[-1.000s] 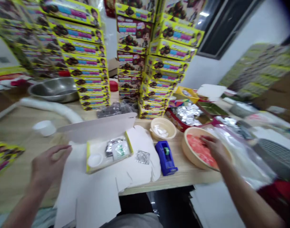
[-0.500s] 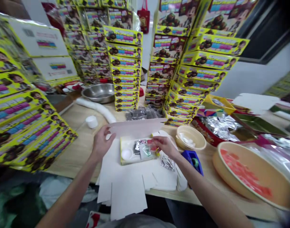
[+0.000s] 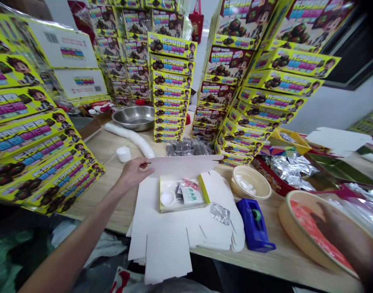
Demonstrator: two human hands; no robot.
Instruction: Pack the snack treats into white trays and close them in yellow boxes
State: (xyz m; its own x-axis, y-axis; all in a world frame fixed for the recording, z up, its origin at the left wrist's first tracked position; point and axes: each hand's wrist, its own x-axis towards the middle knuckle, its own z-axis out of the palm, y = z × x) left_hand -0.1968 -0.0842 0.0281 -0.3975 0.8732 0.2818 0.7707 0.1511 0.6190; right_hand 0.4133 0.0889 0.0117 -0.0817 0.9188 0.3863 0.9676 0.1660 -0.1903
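Observation:
My left hand (image 3: pixel 133 175) pinches the left end of the raised white lid (image 3: pixel 186 162) of a small carton. The open carton (image 3: pixel 205 189) is yellow-edged and lies on a pile of flat white cardboard. Inside it are a round white cup (image 3: pixel 167 198), a white sachet with green print (image 3: pixel 192 195), a small red packet (image 3: pixel 191 184) and a dark packet partly covered. My right hand (image 3: pixel 339 228), smeared by motion, reaches into a cream basin (image 3: pixel 286 221) of red packets (image 3: pixel 305 221); its fingers cannot be made out. A silver sachet (image 3: pixel 220 213) lies right of the carton.
A blue tape dispenser (image 3: pixel 255 228) and a cream bowl of small white items (image 3: pixel 252 179) stand to the right. Stacked yellow boxes rise at left (image 3: pixel 30 162) and behind (image 3: pixel 171 85). Dark wrapped pieces (image 3: pixel 189 147) lie behind the lid. White cups (image 3: pixel 123 154) stand near a metal bowl (image 3: pixel 134 116).
My right hand has left the carton and moved right to the basin, leaving a red packet in the carton. My left hand still holds the lid. The view has shifted slightly.

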